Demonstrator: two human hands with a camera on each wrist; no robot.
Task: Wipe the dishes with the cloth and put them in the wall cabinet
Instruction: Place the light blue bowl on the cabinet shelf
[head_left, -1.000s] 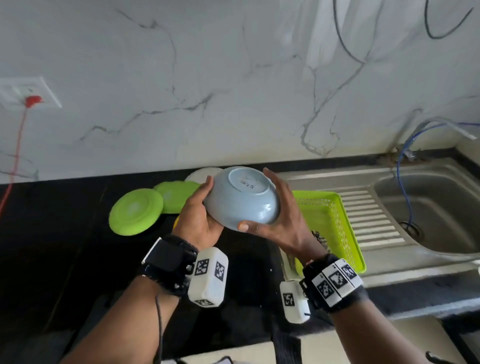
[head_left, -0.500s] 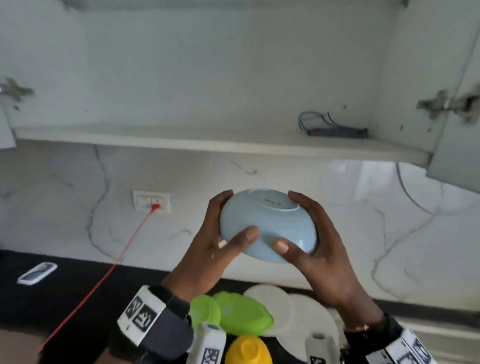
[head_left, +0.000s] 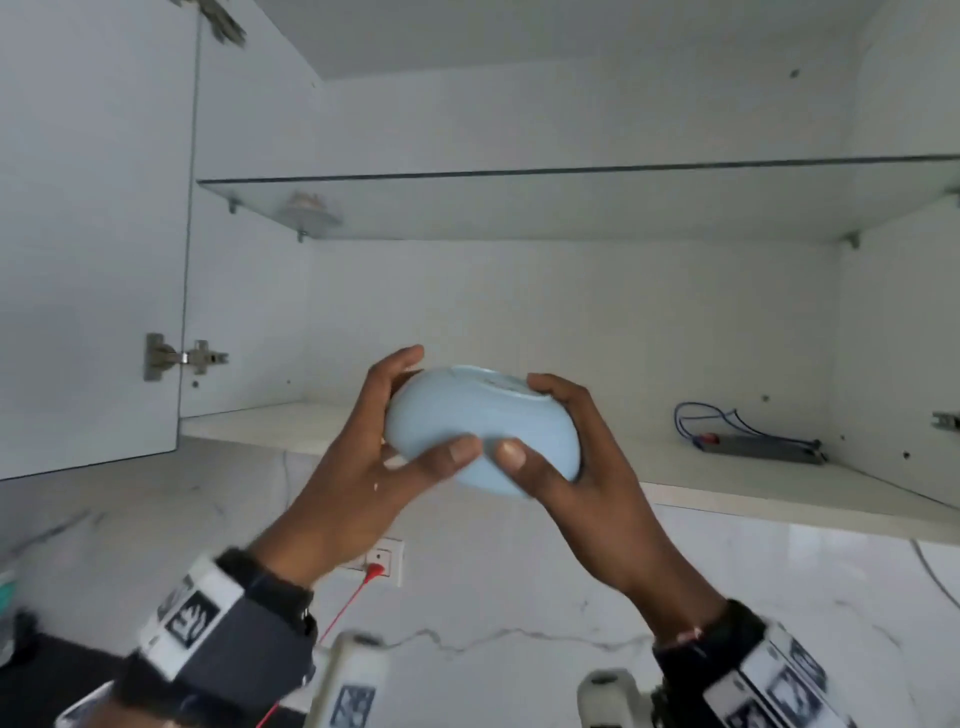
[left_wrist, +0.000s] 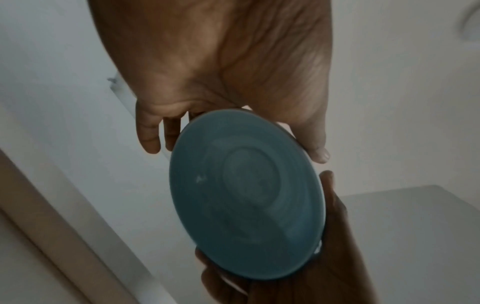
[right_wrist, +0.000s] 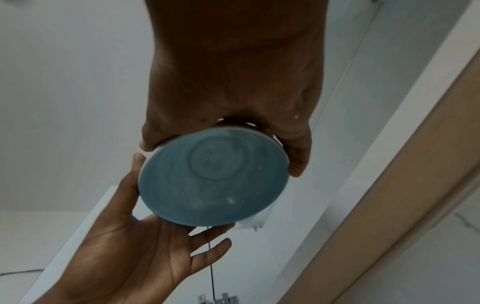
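A light blue bowl (head_left: 480, 431) is held upside down, its foot ring up, in front of the open wall cabinet's lower shelf (head_left: 727, 480). My left hand (head_left: 384, 441) grips its left side, thumb underneath and fingers over the top. My right hand (head_left: 550, 447) grips the right side the same way. Both wrist views look up into the bowl's hollow (left_wrist: 246, 195) (right_wrist: 213, 181), with my left hand (left_wrist: 223, 82) and right hand (right_wrist: 228, 92) clasping its rim. No cloth is in view.
The cabinet door (head_left: 88, 234) stands open at the left. A glass shelf (head_left: 571, 202) spans the cabinet above. A grey box with blue wires (head_left: 763, 447) lies at the right of the lower shelf. A wall socket with a red cord (head_left: 382, 564) sits below.
Both hands have lifted the bowl from over the counter up to the open cabinet's lower shelf. The view has tilted upward, so counter and dishes have dropped out of sight.
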